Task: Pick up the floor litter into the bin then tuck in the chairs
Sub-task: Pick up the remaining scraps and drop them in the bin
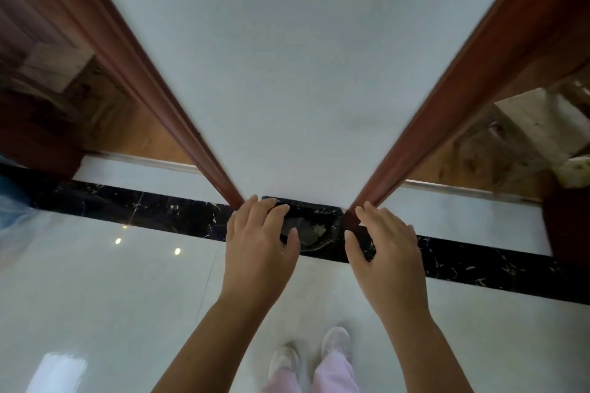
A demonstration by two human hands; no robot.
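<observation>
A dark round bin (314, 234) stands on the floor against the white wall (287, 73), on a black marble strip (143, 210). Grey crumpled litter (311, 230) lies inside it. My left hand (260, 242) curls over the bin's left rim, fingers on top and thumb on the inside. My right hand (384, 242) hovers at the bin's right side with its fingers spread, next to the foot of the right door frame (447, 112). No chair is in view.
Red-brown door frames (134, 73) flank the wall, with wooden floors beyond each. Dark wooden furniture (35, 124) stands at the left. Bluish plastic (9, 214) shows at the left edge. My white shoes (335, 341) stand on glossy white tile.
</observation>
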